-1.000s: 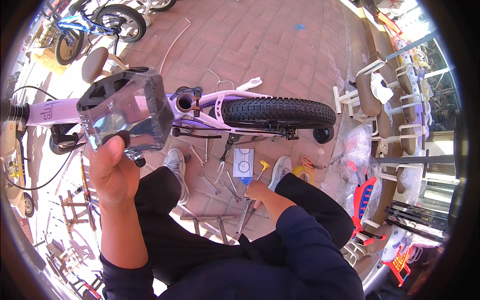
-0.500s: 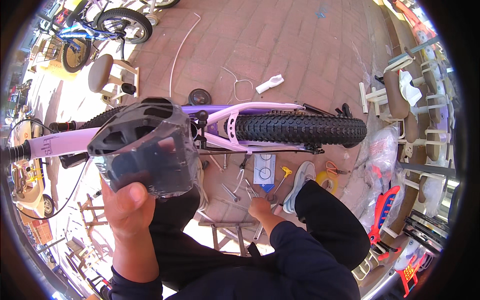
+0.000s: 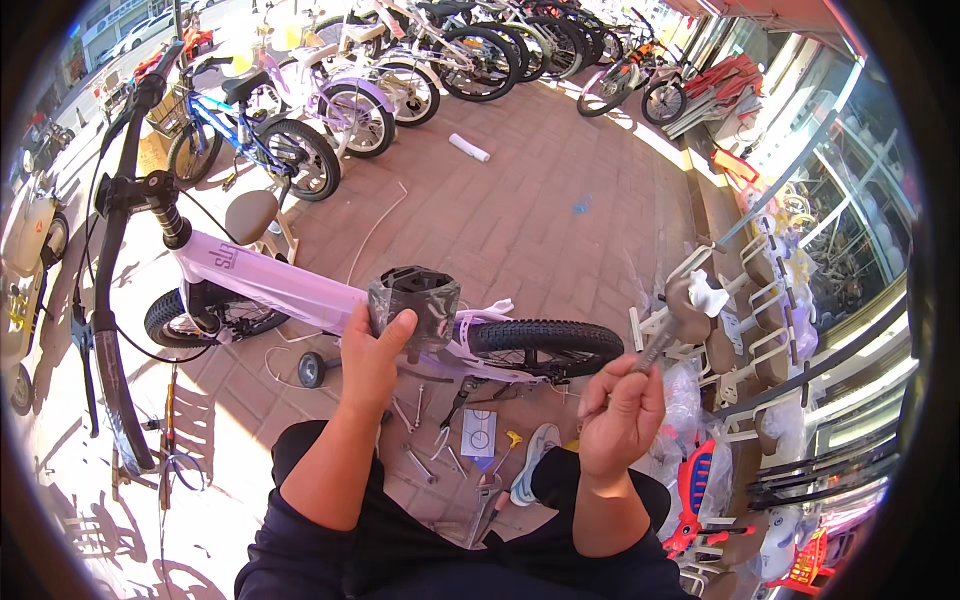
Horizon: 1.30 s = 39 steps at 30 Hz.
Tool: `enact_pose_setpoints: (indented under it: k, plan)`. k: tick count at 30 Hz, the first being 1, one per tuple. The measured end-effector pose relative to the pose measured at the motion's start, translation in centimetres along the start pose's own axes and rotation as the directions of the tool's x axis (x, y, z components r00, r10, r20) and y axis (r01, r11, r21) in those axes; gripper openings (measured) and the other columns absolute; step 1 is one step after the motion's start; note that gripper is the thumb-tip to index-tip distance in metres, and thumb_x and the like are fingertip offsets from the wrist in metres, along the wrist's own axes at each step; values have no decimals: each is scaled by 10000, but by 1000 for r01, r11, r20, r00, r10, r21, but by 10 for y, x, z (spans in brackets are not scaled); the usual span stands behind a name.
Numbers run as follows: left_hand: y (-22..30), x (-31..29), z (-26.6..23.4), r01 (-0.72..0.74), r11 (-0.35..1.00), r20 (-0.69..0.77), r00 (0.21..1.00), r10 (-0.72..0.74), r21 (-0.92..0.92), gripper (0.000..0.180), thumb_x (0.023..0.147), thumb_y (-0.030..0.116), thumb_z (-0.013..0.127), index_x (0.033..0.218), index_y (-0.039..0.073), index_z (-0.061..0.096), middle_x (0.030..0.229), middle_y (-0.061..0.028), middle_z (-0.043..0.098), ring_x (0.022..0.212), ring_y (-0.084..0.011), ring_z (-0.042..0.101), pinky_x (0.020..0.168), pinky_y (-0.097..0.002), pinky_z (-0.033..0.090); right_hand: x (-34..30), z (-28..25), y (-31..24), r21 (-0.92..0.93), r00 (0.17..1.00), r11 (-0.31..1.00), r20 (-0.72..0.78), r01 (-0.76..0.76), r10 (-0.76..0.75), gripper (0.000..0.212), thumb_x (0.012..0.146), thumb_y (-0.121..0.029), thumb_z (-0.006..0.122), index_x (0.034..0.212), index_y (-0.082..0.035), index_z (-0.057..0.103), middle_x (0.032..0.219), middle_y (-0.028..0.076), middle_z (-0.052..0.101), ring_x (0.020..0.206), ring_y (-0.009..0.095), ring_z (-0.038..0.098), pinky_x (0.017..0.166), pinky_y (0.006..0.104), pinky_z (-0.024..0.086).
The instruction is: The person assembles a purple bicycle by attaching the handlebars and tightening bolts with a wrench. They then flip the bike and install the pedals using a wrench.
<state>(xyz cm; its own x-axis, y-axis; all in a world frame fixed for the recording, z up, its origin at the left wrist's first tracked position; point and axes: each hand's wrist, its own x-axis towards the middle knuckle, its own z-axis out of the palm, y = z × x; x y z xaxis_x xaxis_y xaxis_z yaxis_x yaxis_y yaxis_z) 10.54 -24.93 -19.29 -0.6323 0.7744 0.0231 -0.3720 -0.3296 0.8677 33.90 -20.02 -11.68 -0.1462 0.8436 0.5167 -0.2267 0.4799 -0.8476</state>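
Note:
My left hand (image 3: 372, 365) grips a black part wrapped in clear plastic (image 3: 415, 305), with cut-out openings in its top; its exact kind I cannot make out. It is held over the pink-purple bicycle frame (image 3: 275, 285). At the right, my right hand (image 3: 622, 415) is raised with fingers closed round a grey metal wrench (image 3: 660, 345), its far end pointing up and away. Behind the hands, the bicycle's rear tire (image 3: 545, 345) extends to the right, and its handlebar (image 3: 110, 300) rises at the left.
On the brick paving near my shoe (image 3: 535, 465) are a diagram sheet (image 3: 479, 433), a yellow-handled tool (image 3: 513, 440) and an adjustable wrench (image 3: 484, 500). A brown-seated stool (image 3: 252, 217) stands beyond the frame. Parked bicycles (image 3: 480, 62) line the back. Plastic-wrapped goods and a red-blue toy (image 3: 692, 490) crowd the right.
My view has tilted up and shows more of the street. The left hand has moved the wrapped part farther away. My right hand has risen from the tools on the ground, holding the wrench.

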Motion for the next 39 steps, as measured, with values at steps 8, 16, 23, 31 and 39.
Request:
enact_pose_setpoints:
  k: [8,16,23,31,39]
  plan:
    - [-4,-26,34,-94,995,-46,994,94,18,361,841,115,786,1135,-3,614,1021,-38,685,890,-101,615,819,-256,500,-53,2,-31,-513,966,841,84,-170,246,210,1041,-237,521,997,-35,559,597,26,539,515,151,553,502,323,442]
    - [-5,-33,34,-50,990,57,997,58,-134,347,864,76,737,1174,-8,606,1048,-64,691,917,-131,652,822,-288,528,-69,6,7,-677,865,721,264,-150,428,263,1014,-253,561,932,-6,595,658,107,598,602,200,624,573,373,481]
    - [-18,-39,33,174,954,273,956,-105,-245,401,965,311,652,1235,19,602,1082,-57,691,949,-132,670,854,-288,540,-42,5,21,-381,932,864,10,-331,362,455,886,-387,783,1101,-15,633,768,-18,628,662,80,550,613,264,464]
    - [-25,-38,23,611,762,585,705,-401,-213,532,982,508,569,1272,63,601,1133,-71,701,991,-198,687,877,-337,552,-34,-15,43,237,614,566,328,-789,718,431,976,-472,629,1029,-45,621,758,-13,621,471,39,456,367,206,289]
    - [-30,-45,18,660,732,704,601,-378,-171,601,885,299,737,1373,44,496,1157,-65,652,1022,-196,663,855,-354,576,-39,-7,44,393,719,621,183,-679,670,373,987,-436,621,1013,-65,617,749,9,636,490,67,524,374,204,317]
